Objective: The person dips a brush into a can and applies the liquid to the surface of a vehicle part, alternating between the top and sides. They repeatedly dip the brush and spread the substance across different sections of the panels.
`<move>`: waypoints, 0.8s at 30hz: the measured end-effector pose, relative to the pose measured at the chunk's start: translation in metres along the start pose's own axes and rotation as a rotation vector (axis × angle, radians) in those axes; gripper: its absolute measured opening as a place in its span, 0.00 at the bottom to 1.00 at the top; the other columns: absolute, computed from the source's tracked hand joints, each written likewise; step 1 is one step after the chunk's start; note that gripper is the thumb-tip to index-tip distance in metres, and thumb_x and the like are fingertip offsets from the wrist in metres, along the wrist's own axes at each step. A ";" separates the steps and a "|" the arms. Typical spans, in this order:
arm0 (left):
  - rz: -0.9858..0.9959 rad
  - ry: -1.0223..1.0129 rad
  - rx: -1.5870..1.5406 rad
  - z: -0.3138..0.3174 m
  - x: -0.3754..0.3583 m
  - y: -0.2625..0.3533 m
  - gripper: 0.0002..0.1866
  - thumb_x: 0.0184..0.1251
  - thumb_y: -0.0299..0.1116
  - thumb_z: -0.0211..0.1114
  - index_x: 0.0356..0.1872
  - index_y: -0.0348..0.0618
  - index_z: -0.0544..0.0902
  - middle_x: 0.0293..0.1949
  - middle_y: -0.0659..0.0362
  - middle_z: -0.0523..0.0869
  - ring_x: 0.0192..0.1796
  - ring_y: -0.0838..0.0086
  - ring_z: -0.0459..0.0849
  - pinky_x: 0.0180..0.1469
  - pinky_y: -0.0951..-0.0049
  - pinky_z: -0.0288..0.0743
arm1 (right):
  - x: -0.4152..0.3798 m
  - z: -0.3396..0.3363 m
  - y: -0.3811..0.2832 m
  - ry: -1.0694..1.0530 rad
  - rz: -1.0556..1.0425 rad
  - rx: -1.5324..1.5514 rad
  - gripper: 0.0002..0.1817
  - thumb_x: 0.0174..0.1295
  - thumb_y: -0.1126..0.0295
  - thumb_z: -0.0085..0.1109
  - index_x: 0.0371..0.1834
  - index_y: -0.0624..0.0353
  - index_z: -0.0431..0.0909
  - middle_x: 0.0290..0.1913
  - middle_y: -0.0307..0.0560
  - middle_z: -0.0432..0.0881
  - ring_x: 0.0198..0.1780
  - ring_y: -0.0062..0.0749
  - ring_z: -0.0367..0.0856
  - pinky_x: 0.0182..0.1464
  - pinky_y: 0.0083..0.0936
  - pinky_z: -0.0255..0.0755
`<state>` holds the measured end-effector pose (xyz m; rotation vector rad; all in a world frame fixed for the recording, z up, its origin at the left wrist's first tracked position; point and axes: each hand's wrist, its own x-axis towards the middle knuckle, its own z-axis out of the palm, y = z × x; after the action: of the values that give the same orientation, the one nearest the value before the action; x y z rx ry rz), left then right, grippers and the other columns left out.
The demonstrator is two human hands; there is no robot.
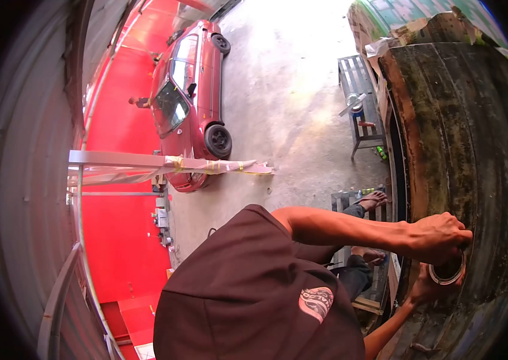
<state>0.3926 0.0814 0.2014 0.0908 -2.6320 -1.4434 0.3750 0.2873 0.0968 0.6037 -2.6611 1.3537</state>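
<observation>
My right hand [431, 285] is wrapped around a round, pale-rimmed thing [446, 279], its opening turned toward me. Whether it is a can or a roll of tape, I cannot make out. Right beside its rim my left hand [440, 236] is closed, knuckles up, with its fingers bent down out of sight. Anything inside those fingers is hidden. Both hands are over a dark, weathered, grooved panel [446, 138] that runs along the right side.
My sandalled feet [374, 200] are on a slatted wooden platform [369, 305]. A grey slatted bench [350, 72] carries a small can [357, 111]. A red car [206, 90] stands on the concrete floor [284, 102]. A pink, tape-wrapped beam [218, 165] juts across the left.
</observation>
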 end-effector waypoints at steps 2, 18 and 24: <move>-0.022 -0.039 0.017 -0.002 0.000 -0.004 0.11 0.57 0.31 0.70 0.37 0.36 0.81 0.34 0.47 0.85 0.42 0.49 0.88 0.41 0.52 0.83 | 0.002 0.003 0.003 -0.014 -0.018 -0.047 0.61 0.36 0.61 0.90 0.76 0.62 0.62 0.71 0.55 0.71 0.73 0.48 0.72 0.77 0.44 0.63; -0.248 -0.176 0.094 0.038 -0.008 -0.054 0.12 0.56 0.38 0.72 0.28 0.37 0.86 0.29 0.45 0.88 0.35 0.45 0.89 0.35 0.50 0.83 | 0.015 0.010 0.009 -0.080 -0.167 -0.226 0.55 0.34 0.64 0.85 0.73 0.58 0.67 0.67 0.54 0.76 0.69 0.55 0.75 0.72 0.50 0.65; -0.416 -0.020 -0.102 0.048 -0.014 -0.068 0.12 0.56 0.37 0.73 0.30 0.36 0.88 0.28 0.42 0.87 0.36 0.43 0.88 0.36 0.50 0.82 | 0.018 0.005 0.004 -0.030 -0.279 -0.373 0.53 0.39 0.54 0.83 0.72 0.57 0.69 0.66 0.52 0.78 0.67 0.54 0.76 0.69 0.51 0.66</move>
<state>0.3980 0.0869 0.1171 0.6486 -2.6557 -1.6991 0.3570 0.2796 0.0955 0.9024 -2.6256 0.7584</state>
